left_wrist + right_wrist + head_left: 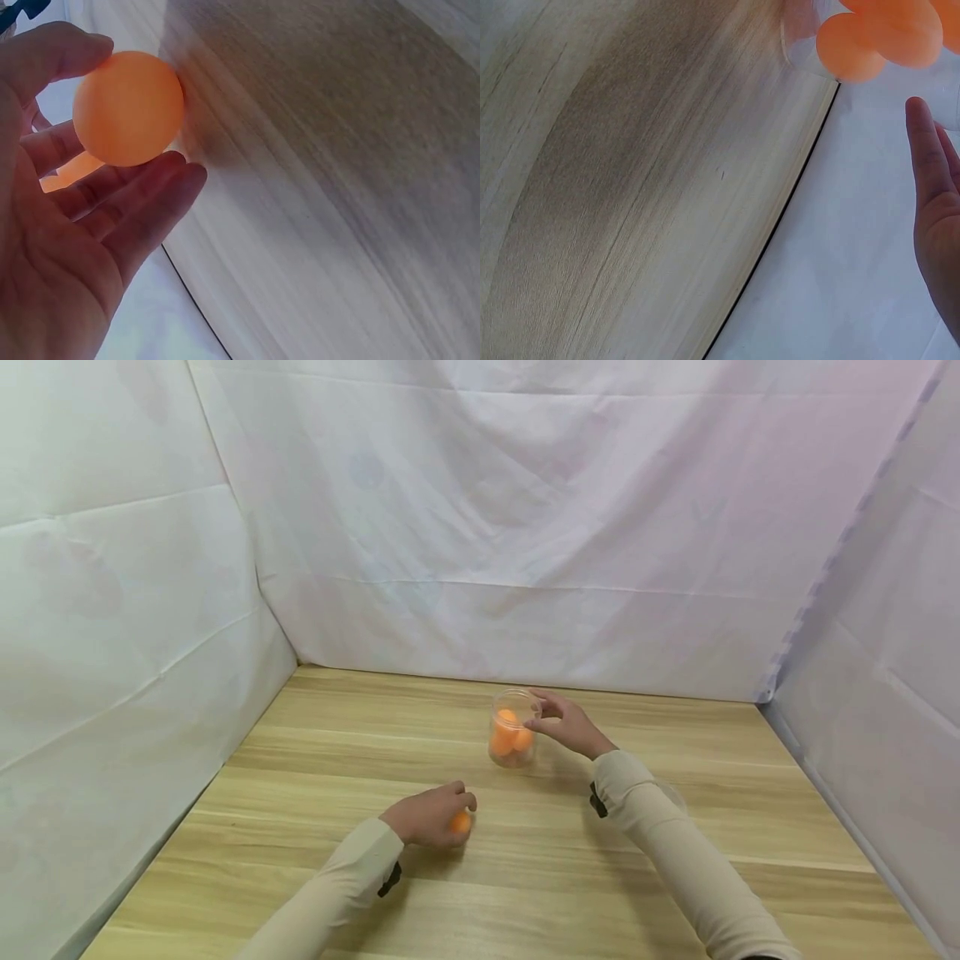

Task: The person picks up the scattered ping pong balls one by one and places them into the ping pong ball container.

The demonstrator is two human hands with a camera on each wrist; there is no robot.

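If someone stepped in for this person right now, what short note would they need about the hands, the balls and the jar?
Left hand: holds one orange ball between thumb and fingers, low over the wooden table.
Right hand: fingers at the rim of the clear jar, steadying it; the firmness of its grip is hard to judge.
Jar: upright mid-table, open at the top.
Done: several orange balls in the jar.
Left: the held ball is still outside the jar.
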